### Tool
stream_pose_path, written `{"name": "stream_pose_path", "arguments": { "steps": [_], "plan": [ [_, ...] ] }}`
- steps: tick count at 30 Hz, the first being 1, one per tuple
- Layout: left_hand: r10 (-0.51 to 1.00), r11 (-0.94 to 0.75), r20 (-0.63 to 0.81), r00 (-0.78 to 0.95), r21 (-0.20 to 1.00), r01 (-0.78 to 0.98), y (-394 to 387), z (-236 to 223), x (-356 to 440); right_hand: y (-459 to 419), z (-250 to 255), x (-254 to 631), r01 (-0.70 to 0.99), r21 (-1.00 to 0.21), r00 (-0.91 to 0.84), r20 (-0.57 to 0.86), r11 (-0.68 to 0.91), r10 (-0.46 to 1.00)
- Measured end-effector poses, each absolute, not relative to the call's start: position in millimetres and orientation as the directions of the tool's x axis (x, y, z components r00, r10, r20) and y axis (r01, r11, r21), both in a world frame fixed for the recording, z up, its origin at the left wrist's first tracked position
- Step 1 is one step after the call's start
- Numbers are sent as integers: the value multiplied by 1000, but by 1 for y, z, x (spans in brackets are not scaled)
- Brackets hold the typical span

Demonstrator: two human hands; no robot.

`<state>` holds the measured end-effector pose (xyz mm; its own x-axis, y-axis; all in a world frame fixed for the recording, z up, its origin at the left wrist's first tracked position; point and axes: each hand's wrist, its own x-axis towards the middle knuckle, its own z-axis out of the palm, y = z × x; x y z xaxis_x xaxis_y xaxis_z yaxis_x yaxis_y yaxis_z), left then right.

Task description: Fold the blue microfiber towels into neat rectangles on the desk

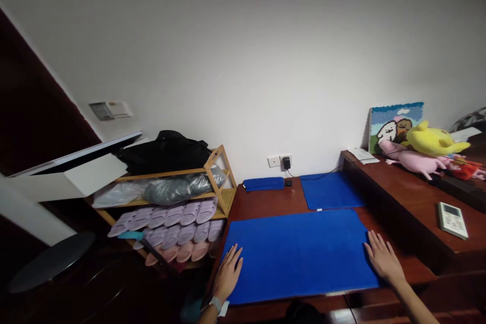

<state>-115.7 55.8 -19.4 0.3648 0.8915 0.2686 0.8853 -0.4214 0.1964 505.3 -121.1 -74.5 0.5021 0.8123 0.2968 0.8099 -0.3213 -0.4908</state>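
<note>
A large blue cloth [299,253] lies spread flat on the brown wooden desk [261,208]. My left hand [228,269] rests on its left edge, fingers stretched out, with a watch on the wrist. On the opposite side, my right hand [381,255] lies flat with spread fingers at the cloth's right edge. Neither hand grips anything. Behind the large cloth, a second blue cloth [330,191] is laid flat near the wall. Left of that sits a folded blue cloth [264,183].
On the raised shelf at right are a white remote-like device [452,220], a yellow plush toy [429,140], a pink plush toy [413,159] and a picture [398,124]. A wooden rack [224,162] holds several slippers [178,212] at left. A plugged-in adapter [286,163] trails a cable.
</note>
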Motion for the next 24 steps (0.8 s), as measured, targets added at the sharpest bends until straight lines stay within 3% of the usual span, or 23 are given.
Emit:
{"name": "stream_pose_path", "arguments": {
  "steps": [4, 13, 17, 24],
  "plan": [
    [882, -418, 312, 352, 179, 891, 48, -20, -127, -115, -50, 431, 850, -471, 419, 334, -236, 844],
    [911, -361, 279, 304, 185, 914, 40, -35, -133, -75, -25, 229, 889, -457, 99, 109, -38, 989],
    [932, -340, 195, 307, 167, 926, 45, -34, -134, -67, -29, 235, 898, -438, 64, 13, -52, 998],
    [935, -355, 73, 348, 173, 919, 38, -13, -132, -121, -49, 354, 922, -332, 254, 134, -198, 958]
  ]
}}
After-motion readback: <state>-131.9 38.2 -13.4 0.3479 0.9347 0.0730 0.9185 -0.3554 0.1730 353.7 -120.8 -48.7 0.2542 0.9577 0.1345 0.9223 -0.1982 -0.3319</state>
